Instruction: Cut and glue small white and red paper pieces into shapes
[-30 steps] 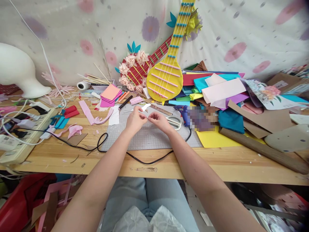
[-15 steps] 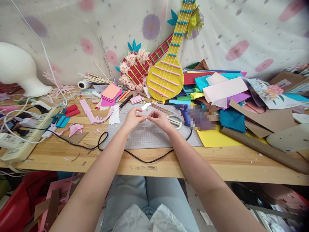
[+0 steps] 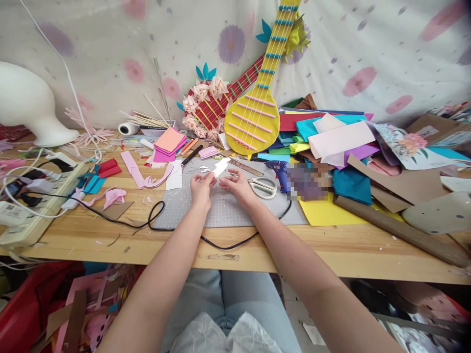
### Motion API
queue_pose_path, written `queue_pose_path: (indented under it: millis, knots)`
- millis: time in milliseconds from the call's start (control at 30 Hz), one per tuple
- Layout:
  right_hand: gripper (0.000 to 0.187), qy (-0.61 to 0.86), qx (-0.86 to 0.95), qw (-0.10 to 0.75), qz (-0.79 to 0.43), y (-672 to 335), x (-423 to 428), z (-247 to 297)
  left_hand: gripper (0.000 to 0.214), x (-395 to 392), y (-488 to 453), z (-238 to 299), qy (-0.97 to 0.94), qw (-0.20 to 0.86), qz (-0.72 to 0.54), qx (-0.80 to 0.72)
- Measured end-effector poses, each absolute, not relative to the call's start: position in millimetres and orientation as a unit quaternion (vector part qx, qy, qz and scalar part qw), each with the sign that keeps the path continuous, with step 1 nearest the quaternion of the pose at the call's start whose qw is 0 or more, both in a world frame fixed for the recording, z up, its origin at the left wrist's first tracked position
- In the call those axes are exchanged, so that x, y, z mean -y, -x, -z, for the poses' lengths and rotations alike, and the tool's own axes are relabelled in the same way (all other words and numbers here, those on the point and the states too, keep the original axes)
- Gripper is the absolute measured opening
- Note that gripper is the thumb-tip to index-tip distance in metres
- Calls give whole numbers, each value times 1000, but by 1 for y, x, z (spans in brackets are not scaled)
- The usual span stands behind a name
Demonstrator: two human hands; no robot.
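My left hand (image 3: 201, 190) is over the grey cutting mat (image 3: 180, 211), its fingers closed in a pinch. Whatever it pinches is too small or too hidden to make out. A white paper strip (image 3: 221, 167) shows just beyond its fingertips; I cannot tell whether they touch. My right hand (image 3: 239, 186) is beside it, a small gap away, with thumb and fingers parted and nothing visible between them. White-handled scissors (image 3: 264, 187) lie right of this hand, near a brown ruler (image 3: 246, 167). Tiny white scraps (image 3: 202, 169) lie behind my left hand.
A blue glue gun (image 3: 282, 175) rests on the mat's right side, its black cord (image 3: 228, 244) looping along the front. Colourful felt sheets (image 3: 342, 139) are piled at the right. A yellow lute-shaped craft (image 3: 252, 122) leans at the back. A power strip (image 3: 55, 206) stands left.
My hands were touching at the fingertips; they have moved apart and slightly nearer to me. The right fingers have opened. More of the white strip shows now.
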State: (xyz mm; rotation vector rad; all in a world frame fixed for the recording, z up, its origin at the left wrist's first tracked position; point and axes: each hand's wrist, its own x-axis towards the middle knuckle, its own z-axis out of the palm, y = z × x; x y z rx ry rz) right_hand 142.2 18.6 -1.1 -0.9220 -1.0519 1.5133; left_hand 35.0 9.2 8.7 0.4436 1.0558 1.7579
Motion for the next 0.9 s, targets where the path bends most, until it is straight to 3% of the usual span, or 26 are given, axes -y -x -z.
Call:
queue_pose_path:
  millis: [300,533,900]
  knots:
    - [52,386,453,562,-575,-129,-20,4,38,-5,-40,-3,-163,523,-735,-400]
    - [49,390,415,556,-606,-132,-18,1,35,0,-37,-5,-175,562,-699,-406]
    - [50,365,422,592,-582,-135,-19,0,43,-1,-37,-3,-174,520,-703,-453]
